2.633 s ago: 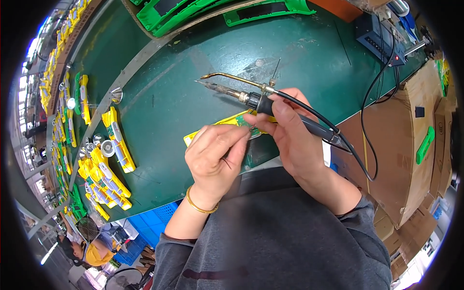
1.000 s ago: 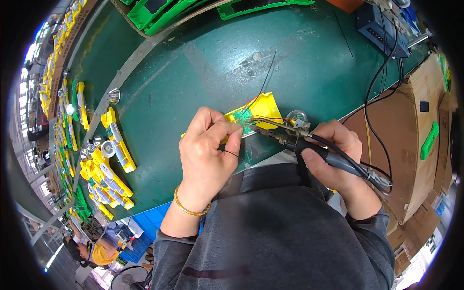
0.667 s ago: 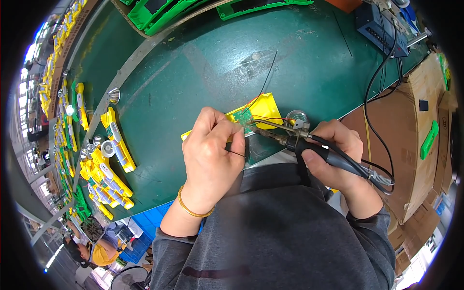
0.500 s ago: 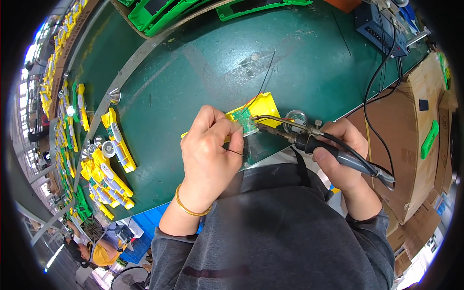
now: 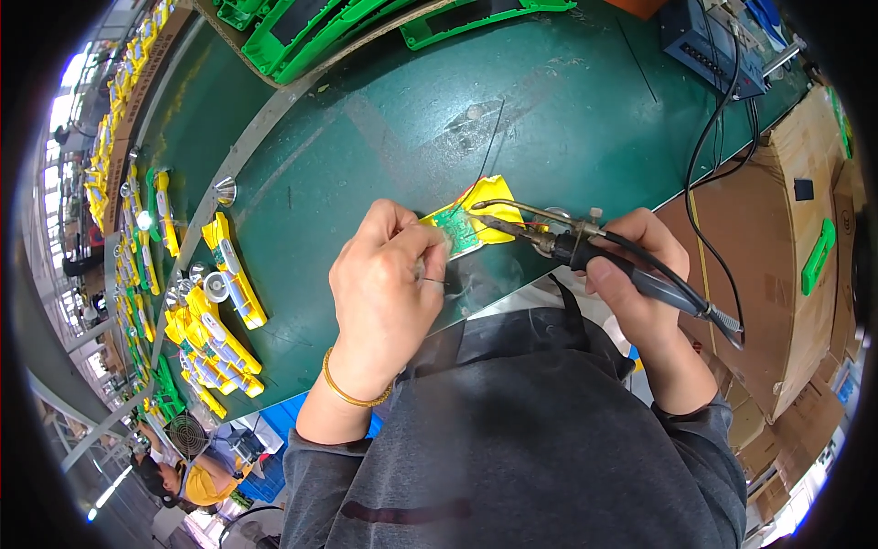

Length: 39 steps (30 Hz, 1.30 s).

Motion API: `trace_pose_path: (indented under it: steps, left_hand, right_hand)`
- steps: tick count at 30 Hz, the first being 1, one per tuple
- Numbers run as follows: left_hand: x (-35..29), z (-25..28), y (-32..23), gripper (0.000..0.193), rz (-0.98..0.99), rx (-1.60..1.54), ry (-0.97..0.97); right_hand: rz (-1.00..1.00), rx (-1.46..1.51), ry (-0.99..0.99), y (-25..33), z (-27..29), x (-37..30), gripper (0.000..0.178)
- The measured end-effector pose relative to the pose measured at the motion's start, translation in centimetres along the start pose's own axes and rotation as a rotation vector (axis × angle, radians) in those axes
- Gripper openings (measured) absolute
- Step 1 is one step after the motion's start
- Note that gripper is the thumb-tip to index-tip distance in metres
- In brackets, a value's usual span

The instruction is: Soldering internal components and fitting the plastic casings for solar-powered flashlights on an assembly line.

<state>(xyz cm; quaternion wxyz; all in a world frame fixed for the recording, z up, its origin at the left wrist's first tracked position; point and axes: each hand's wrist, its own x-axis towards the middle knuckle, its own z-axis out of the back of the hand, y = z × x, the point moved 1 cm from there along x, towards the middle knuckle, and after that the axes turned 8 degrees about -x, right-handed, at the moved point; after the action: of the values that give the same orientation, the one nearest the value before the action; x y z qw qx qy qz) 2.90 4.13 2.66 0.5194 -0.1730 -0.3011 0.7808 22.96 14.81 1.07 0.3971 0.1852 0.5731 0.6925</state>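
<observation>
My left hand [image 5: 380, 279] is closed in a pinch at the left edge of a small green circuit board [image 5: 462, 235]. A short end of thin dark wire [image 5: 433, 281] pokes out by its fingertips. The board rests in a yellow plastic housing [image 5: 498, 194], partly covered by that hand. From the board's far side a long dark wire [image 5: 495, 137] stands up, with a bit of red wire near its base. Wrapped round a soldering iron [image 5: 578, 253] with a thin curved feed tube is my right hand [image 5: 666, 245]. The iron's tip is at the board's right part; whether it touches is unclear.
Several yellow housings [image 5: 215, 343] with grey parts lie at left, beside small reflector cups [image 5: 226, 190]. Green housings [image 5: 320, 37] fill a carton at the back. A blue control box [image 5: 709, 55] with cables stands far right, above cardboard boxes [image 5: 745, 238]. A clear round dish [image 5: 556, 218] sits behind the iron.
The iron's tip has shifted slightly left and away from me over the board. My left hand has moved a little left, still pinching. The whole view has turned slightly.
</observation>
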Motion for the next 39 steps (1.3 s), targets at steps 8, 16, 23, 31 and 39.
trace_pose_path:
  steps: [8, 16, 23, 31, 39]
  left_hand:
    - [-0.3, 0.1, -0.1, 0.01, -0.037, -0.054, -0.058]
    - [-0.5, 2.7, -0.9, 0.013, -0.223, 0.133, -0.173]
    - [-0.6, 4.9, -0.7, 0.006, 0.246, -0.615, 0.383]
    - [0.0, 1.8, -0.4, 0.01, -0.094, -0.072, 0.169]
    - [0.2, 0.9, 0.1, 0.009, 0.038, -0.194, 0.182]
  right_hand:
    - [0.118, -0.043, 0.048, 0.8, -0.2, 0.0, 0.023]
    - [0.033, 0.099, -0.064, -0.6, 0.3, 0.1, 0.024]
    - [0.055, 0.414, -0.088, -0.1, -0.4, 0.9, 0.011]
    - [0.062, 0.476, -0.113, -0.2, -0.3, 0.5, 0.012]
    - [0.042, 0.294, -0.092, -0.2, 0.2, 0.7, 0.019]
